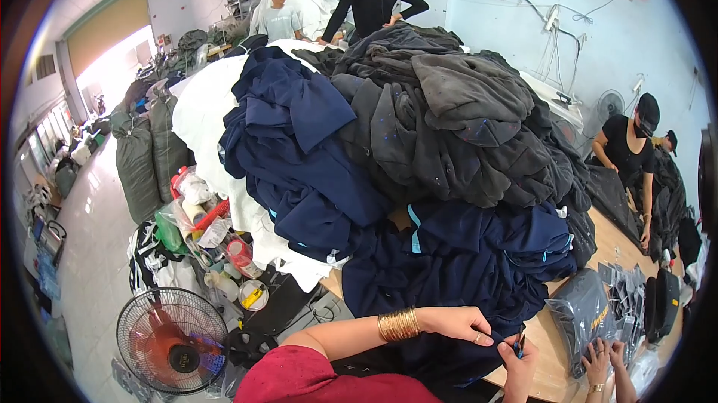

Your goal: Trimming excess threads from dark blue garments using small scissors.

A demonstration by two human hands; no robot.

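Right hand (521,364), fingers curled closed about a small pair of dark-bladed snips with blue at the handle (520,343), points upward. Left hand (458,323), just beside it, thumb and forefinger drawn near one another, other fingers folded under; whether a thread or a bit of cloth is pinched between them cannot be told. On the left wrist, a stack of thin gold-coloured bangles (399,324). Beneath and beyond the hands, at the near edge of the table, navy-blue fabric garments (471,276): matt, soft, heavily creased, heaped in loose folds, with narrow bright light-blue strips (415,229) showing at several places; the single pieces cannot be told apart. To the right, a pale wooden tabletop (609,244) bearing a dark grey folded item in clear plastic (585,306), another person's two hands (598,362) at its near end. Behind the navy heap, a tall mound of dark grey cloth (449,119), flecked with small coloured specks. Left of the mound, a second navy-blue bundle (295,134), draped over white sheeting (202,119). Lower left, a round fan with orange-red blades (176,343).
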